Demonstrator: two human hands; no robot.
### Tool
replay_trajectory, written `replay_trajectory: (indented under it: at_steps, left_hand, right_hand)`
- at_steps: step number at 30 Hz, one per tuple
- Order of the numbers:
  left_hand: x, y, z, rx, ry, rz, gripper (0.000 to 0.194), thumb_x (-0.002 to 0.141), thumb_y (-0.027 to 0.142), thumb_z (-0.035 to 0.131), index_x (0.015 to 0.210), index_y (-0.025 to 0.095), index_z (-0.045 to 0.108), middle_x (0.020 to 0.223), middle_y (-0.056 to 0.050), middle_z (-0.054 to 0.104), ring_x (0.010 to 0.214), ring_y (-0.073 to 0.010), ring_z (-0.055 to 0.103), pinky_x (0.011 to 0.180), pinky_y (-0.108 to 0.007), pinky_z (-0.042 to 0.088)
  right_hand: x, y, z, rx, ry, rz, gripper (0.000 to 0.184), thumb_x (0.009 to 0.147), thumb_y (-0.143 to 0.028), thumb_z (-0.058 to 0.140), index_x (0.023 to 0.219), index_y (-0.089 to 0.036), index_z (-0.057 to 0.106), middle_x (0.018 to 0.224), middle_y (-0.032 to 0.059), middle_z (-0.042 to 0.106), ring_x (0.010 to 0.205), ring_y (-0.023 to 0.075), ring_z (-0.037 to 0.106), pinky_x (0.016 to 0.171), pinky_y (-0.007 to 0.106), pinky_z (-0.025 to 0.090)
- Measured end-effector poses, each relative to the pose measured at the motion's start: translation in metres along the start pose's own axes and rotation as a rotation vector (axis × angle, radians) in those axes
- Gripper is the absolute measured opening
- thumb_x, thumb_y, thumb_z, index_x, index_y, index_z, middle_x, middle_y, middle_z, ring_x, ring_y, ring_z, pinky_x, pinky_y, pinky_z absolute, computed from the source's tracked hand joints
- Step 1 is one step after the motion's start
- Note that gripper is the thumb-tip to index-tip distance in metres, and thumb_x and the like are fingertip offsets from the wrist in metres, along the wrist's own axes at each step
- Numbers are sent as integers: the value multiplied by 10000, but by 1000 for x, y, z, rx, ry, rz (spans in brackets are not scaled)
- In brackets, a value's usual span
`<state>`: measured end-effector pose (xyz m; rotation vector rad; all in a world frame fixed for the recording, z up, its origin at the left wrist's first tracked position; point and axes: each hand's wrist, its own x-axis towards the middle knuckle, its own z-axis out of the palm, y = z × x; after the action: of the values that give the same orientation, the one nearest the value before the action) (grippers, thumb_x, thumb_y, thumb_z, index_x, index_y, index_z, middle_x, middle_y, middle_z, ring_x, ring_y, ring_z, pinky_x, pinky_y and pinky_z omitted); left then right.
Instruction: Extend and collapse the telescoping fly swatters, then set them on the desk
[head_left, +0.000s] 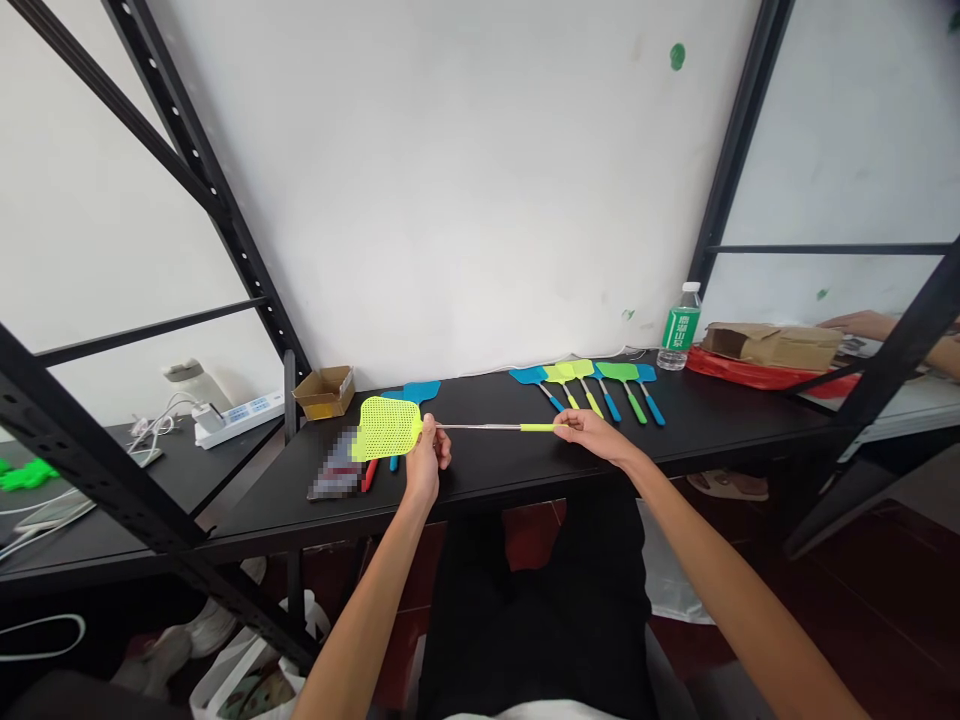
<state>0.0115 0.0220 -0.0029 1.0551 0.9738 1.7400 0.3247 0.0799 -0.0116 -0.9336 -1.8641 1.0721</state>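
I hold a yellow-green fly swatter level above the black table. My left hand is closed on the base of its mesh head. My right hand pinches the yellow grip at the other end. A thin metal rod, drawn out long, runs between the two hands. Under the head, a blue swatter and a red-handled one lie on the table.
Several blue, yellow and green swatters lie in a row at the back right, next to a water bottle. A small open cardboard box stands at the back left. Another person's hand rests by a brown box on a red tray. Black rack posts frame both sides.
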Motion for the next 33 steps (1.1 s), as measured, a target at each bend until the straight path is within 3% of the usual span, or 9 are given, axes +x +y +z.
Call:
replay_trajectory:
  at_steps: [4, 9, 12, 16, 22, 33]
  left_hand:
    - [-1, 1, 1, 3, 17, -3, 463, 884, 608, 565, 699, 188, 504, 488, 53, 434, 368, -60, 330, 383, -202, 266]
    - [-2, 3, 1, -8, 4, 15, 466, 893, 604, 561, 700, 184, 508, 504, 51, 433, 375, -56, 327, 391, -201, 278]
    - [-1, 2, 1, -4, 4, 7, 461, 887, 608, 564, 703, 189, 508, 502, 49, 433, 375, -63, 330, 387, -206, 279]
    - [0, 0, 0, 16, -2, -5, 463, 884, 611, 560, 698, 191, 503, 494, 49, 438, 372, -64, 333, 383, -204, 268]
    - [0, 0, 0, 8, -7, -19, 465, 881, 609, 571, 694, 187, 512, 494, 49, 438, 376, -58, 332, 389, -200, 272]
    - [-1, -1, 0, 35, 13, -8, 457, 877, 581, 591, 667, 185, 508, 497, 45, 428, 402, -63, 340, 391, -193, 267]
  right_hand:
    - [-2, -4, 0, -1, 27, 46, 423, 797, -579, 683, 922, -176, 681, 775, 37, 626, 682, 161, 534, 605, 284, 387]
    - [-4, -8, 2, -55, 6, 62, 585, 898, -673, 492, 647, -169, 651, 653, 56, 600, 658, 172, 549, 608, 300, 370]
    - [-4, -7, 3, -56, 19, 94, 636, 906, -702, 444, 636, -167, 658, 585, 43, 572, 597, 163, 531, 616, 309, 371]
    - [-1, -2, 1, -52, 35, 82, 566, 888, -667, 511, 666, -164, 648, 646, 45, 594, 617, 159, 526, 620, 307, 381]
    - [0, 1, 0, -15, 11, 10, 347, 827, -521, 655, 864, -177, 663, 783, 31, 606, 708, 163, 533, 671, 304, 421]
    - [-1, 0, 0, -51, 0, 29, 353, 848, -517, 637, 889, -169, 674, 763, 43, 633, 718, 179, 568, 682, 315, 435]
